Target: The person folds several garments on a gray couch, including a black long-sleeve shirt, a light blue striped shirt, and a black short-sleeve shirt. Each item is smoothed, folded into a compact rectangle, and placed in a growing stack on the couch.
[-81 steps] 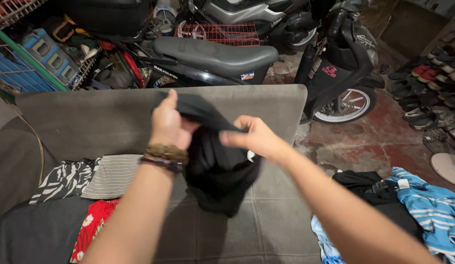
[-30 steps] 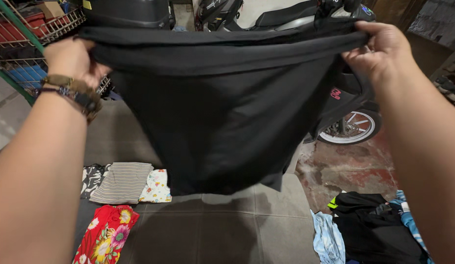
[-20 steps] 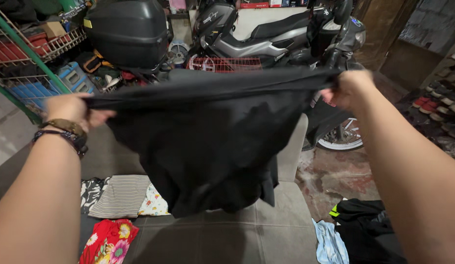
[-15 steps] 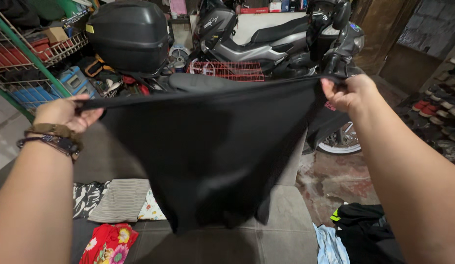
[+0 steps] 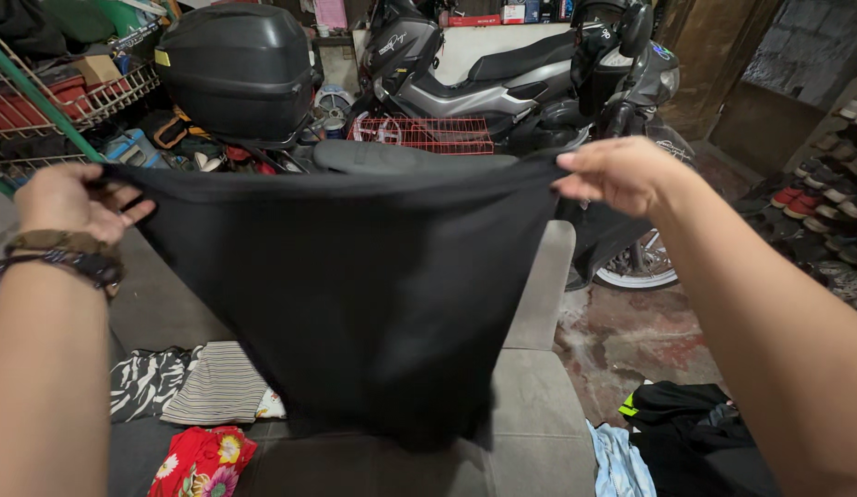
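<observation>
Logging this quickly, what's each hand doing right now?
Left hand: closed, pinching one top corner of the black garment.
Right hand: closed, pinching the other top corner, cloth stretched between them.

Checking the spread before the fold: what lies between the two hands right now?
In the head view, only the black garment, stretched taut between the left hand and right hand, each pinching a top corner.

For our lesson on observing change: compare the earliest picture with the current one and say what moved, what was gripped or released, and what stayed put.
The black garment, first bunched between both hands, has been shaken out and stretched wide. The left hand moved out left and the right hand out right, each gripping a top corner. Nothing was let go. The folded clothes on the grey sofa and the motorcycles stayed put.
</observation>
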